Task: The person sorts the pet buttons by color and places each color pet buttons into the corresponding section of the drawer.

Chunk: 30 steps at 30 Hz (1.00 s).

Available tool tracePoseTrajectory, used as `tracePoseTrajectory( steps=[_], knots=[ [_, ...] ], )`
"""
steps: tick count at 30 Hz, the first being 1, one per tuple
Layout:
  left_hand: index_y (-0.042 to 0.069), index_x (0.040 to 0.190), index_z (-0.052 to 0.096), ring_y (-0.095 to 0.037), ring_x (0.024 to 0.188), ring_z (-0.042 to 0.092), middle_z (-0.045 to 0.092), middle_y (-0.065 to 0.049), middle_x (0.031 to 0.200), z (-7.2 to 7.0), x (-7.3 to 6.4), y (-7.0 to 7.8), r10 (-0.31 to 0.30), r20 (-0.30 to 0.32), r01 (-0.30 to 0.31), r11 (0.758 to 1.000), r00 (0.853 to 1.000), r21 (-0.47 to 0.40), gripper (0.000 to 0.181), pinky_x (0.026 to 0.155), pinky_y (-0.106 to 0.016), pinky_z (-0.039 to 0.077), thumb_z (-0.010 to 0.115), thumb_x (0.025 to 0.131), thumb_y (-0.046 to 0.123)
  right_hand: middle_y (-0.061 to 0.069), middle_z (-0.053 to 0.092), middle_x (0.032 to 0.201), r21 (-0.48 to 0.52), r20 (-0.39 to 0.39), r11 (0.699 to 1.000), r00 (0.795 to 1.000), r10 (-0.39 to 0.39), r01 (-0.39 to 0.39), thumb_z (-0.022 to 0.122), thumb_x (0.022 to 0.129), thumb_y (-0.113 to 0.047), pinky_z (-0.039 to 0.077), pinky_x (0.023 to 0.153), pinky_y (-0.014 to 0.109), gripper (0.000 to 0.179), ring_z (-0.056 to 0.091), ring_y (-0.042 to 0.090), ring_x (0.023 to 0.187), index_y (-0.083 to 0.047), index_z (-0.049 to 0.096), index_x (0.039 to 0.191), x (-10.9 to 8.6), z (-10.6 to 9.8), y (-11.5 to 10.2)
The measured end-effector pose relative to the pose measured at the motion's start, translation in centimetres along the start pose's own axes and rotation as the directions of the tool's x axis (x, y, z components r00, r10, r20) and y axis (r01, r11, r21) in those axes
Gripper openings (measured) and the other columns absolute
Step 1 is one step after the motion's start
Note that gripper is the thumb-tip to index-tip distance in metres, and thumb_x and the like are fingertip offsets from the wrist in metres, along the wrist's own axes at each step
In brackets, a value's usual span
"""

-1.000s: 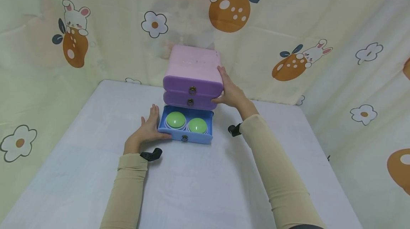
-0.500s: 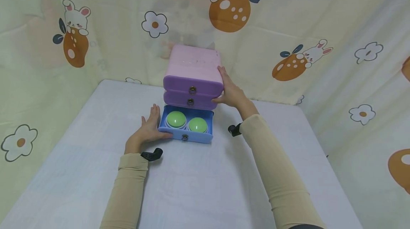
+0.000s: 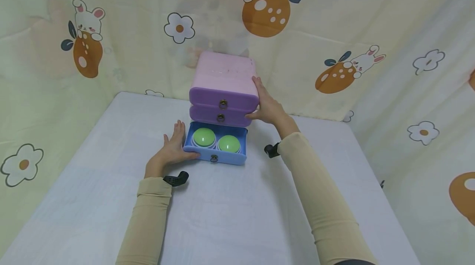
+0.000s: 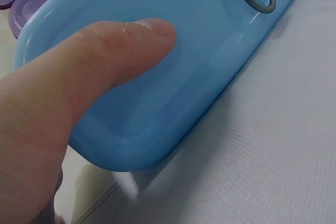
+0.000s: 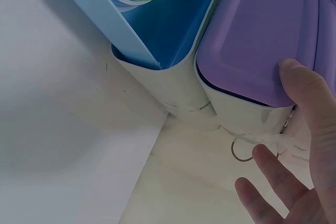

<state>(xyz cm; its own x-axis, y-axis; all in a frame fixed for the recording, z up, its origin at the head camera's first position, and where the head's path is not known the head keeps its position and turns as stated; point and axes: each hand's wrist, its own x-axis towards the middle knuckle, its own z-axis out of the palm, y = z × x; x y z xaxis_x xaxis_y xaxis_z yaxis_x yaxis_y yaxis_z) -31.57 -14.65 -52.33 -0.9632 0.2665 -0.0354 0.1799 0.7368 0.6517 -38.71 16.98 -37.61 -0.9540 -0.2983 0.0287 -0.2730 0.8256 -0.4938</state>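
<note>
In the head view, a small chest of drawers (image 3: 226, 69) with a pink top stands at the back of the table. Its blue bottom drawer (image 3: 228, 157) is pulled out and holds two round green-topped objects, one on the left (image 3: 203, 137) and one on the right (image 3: 229, 144). My left hand (image 3: 171, 150) presses its thumb against the left end of the blue drawer front, other fingers spread by the drawer's side. My right hand (image 3: 270, 109) lies along the chest's right side, its thumb on the middle purple drawer front (image 5: 252, 35).
The upper purple drawer (image 3: 208, 98) is closed and carries a ring pull. A white cloth covers the table (image 3: 237, 215). Behind it hangs a cream curtain (image 3: 141, 59) printed with rabbits and flowers, close to the chest's back.
The blue drawer has slid very slightly back toward the chest, my left thumb still on its front. My right hand has stayed in place.
</note>
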Motion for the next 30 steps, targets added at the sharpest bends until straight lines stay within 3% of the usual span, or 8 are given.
tracePoseTrajectory(
  steps=[19,30],
  knots=[
    [0.005,0.151,-0.011,-0.031,0.147,-0.014,-0.016,-0.013,0.159,0.34,0.39,-0.27,0.008,-0.024,-0.008,1.0,1.0,-0.008,0.133,0.111,-0.064,-0.014,0.072,0.067,0.067,-0.014,-0.017,0.158,0.012,-0.003,1.0,1.0,-0.005,0.005,0.084,0.071,-0.025,0.022,0.112,0.063,0.127,0.013,0.029,0.148,-0.048,-0.016,0.145,0.09,0.14,0.21],
    [0.004,0.151,-0.008,-0.032,0.147,-0.011,-0.014,-0.014,0.159,0.83,0.67,0.29,0.029,-0.057,-0.03,0.999,0.998,-0.018,0.128,0.111,-0.064,-0.014,0.071,0.07,0.063,-0.013,-0.017,0.158,-0.002,-0.001,1.0,1.0,-0.016,0.016,0.084,0.071,-0.026,0.022,0.111,0.064,0.127,0.013,0.029,0.148,-0.046,-0.016,0.146,0.09,0.02,0.29]
  ],
)
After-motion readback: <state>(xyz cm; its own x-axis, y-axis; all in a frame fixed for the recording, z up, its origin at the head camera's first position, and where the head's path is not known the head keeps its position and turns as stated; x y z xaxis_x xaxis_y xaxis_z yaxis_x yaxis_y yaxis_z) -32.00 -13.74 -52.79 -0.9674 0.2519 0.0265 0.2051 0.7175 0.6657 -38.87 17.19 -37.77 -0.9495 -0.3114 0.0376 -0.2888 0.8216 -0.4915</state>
